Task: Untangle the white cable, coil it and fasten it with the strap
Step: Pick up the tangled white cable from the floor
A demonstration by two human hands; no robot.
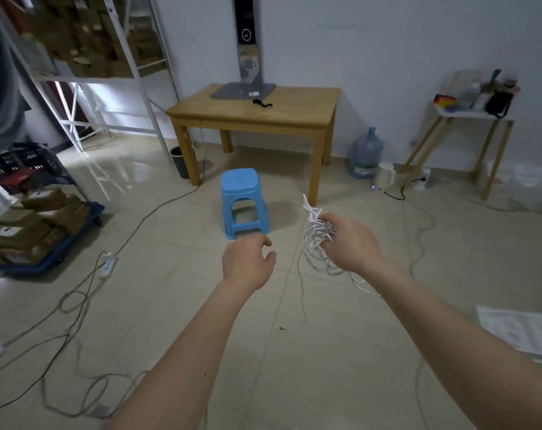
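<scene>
My right hand (352, 242) grips a tangled bundle of white cable (318, 235) in the air over the floor. Loops stick up above the fingers, and loose loops and one long end hang below the hand. My left hand (248, 262) hovers a short way to the left of the bundle, fingers loosely curled, holding nothing and not touching the cable. A small black strap (262, 103) lies on the wooden table (294, 114) ahead, near a grey lamp base.
A blue plastic stool (243, 201) stands in front of the table. Dark and grey cables (86, 293) trail across the tiled floor at left. A cart of cardboard boxes (37, 225), metal shelving (86, 57), a water jug (366, 153) and a side table (468, 113) ring the room.
</scene>
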